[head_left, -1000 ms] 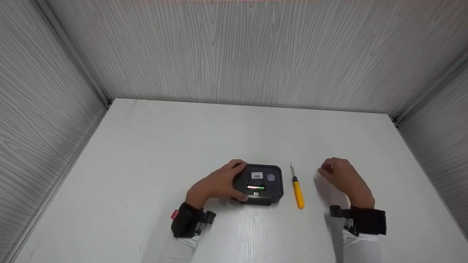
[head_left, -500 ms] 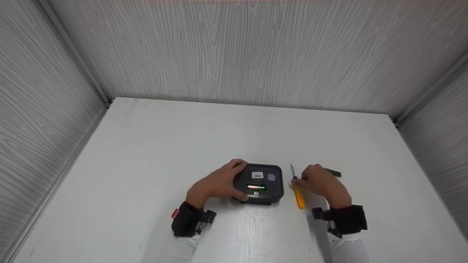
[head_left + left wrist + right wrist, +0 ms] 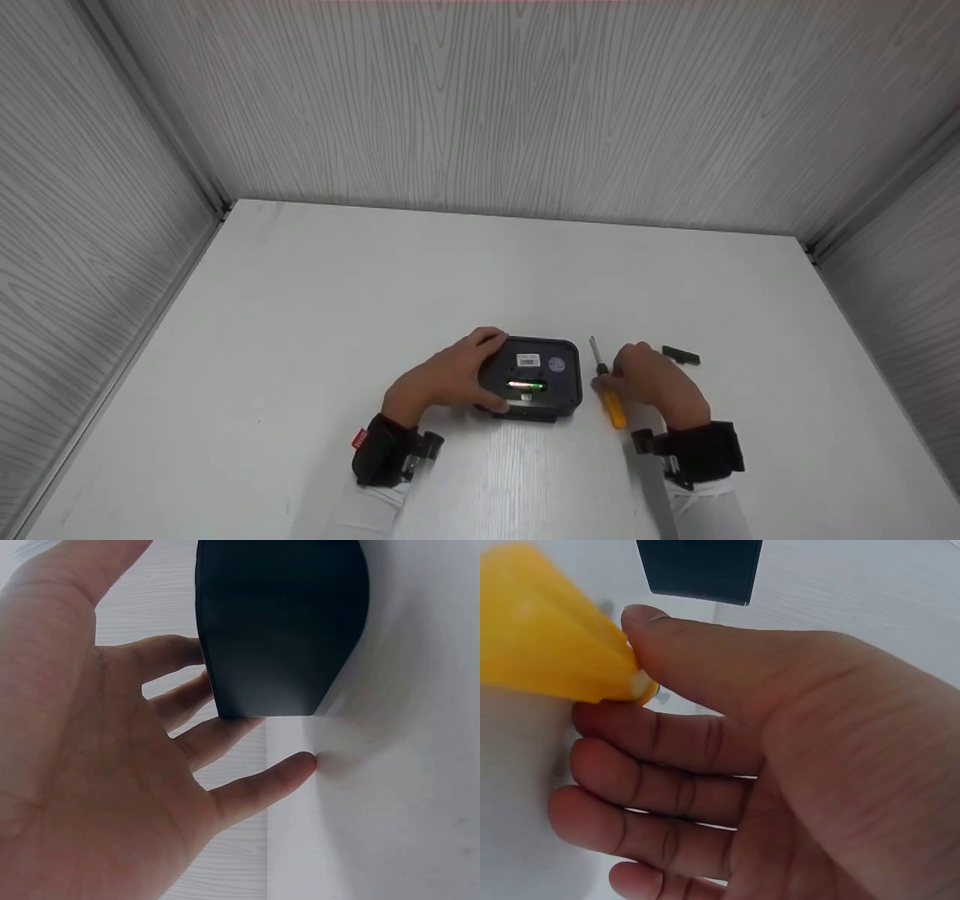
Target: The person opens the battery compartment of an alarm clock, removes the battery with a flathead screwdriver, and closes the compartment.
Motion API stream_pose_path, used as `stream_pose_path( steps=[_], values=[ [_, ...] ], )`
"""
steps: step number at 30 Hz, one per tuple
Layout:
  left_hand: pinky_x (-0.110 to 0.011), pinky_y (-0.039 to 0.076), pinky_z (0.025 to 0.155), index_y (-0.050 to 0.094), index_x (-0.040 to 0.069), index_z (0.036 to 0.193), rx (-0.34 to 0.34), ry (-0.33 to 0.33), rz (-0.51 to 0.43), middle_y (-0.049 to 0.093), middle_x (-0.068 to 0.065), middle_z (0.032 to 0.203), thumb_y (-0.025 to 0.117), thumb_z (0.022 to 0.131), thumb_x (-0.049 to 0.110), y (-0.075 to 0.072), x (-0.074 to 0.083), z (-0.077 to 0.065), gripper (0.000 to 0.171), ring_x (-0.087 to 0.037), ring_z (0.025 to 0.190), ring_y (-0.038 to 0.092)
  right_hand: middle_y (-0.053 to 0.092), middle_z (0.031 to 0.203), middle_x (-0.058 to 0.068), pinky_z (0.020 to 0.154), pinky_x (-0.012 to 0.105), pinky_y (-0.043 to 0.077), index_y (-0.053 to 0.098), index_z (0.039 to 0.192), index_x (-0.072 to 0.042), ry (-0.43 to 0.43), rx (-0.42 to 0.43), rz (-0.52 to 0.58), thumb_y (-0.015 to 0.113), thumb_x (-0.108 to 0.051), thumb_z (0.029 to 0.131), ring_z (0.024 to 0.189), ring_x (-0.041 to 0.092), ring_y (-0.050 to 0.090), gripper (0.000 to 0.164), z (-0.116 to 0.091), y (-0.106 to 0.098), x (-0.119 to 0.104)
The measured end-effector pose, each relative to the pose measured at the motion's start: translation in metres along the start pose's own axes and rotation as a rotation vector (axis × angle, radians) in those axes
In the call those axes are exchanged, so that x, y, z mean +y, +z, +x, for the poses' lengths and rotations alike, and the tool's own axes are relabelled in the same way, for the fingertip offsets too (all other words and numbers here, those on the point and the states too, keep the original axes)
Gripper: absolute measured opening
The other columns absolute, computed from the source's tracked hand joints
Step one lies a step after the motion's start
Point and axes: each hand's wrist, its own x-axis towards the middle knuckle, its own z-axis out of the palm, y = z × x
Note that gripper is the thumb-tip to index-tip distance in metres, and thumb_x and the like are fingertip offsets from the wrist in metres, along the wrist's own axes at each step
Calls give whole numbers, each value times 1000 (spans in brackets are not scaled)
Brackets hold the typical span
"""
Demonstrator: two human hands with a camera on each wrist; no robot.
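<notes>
My left hand (image 3: 454, 375) grips the left side of a black, round-cornered box-like device (image 3: 562, 390), thumb on the near edge and fingers at the far one. Its upturned face carries a white barcode label, a round sticker and a slot with a shiny, green-ended battery (image 3: 527, 385). To the right, my right hand (image 3: 652, 384) pinches a screwdriver (image 3: 613, 412) by its yellow handle, between thumb and index finger. The shaft points away from me, low over the table. In the right wrist view the handle (image 3: 547, 630) looms large and the other fingers are bent beneath it.
A small dark strip (image 3: 681, 355), like a battery cover, lies just beyond my right hand. The white table (image 3: 420, 270) is bounded by grey wood-grain panels (image 3: 480, 105) at the back and on both sides.
My right hand has moved left to the screwdriver and pinched it, tilting it slightly. The dark strip has come into view where that hand was. My left hand and the device stay put.
</notes>
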Motion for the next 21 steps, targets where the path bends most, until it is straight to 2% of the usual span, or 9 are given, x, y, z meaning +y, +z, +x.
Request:
stream_pose_path(
  steps=[11, 16, 21],
  values=[
    [-44, 38, 111, 27, 22, 155, -7, -24, 7, 25, 7, 159, 79, 72, 46, 2, 0, 2, 101, -19, 141, 36, 42, 52, -2, 46, 24, 30, 62, 60, -6, -80, 52, 12, 61, -19, 87, 47, 12, 38, 30, -1, -2, 6],
    [-43, 38, 111, 27, 21, 155, -5, -15, 1, 25, 7, 158, 79, 73, 45, 2, 0, 3, 100, -19, 140, 36, 48, 62, 3, 51, 27, 35, 61, 71, -3, -86, 113, 15, 58, -19, 89, 55, 15, 44, 24, -2, -8, 11],
    [-43, 38, 111, 28, 21, 155, -6, -10, -5, 25, 7, 158, 79, 73, 44, 1, -2, 2, 100, -19, 139, 37, 51, 66, 4, 54, 28, 37, 61, 81, -1, -145, 218, 46, 57, -14, 90, 59, 16, 45, 17, -7, -15, 10]
  ],
)
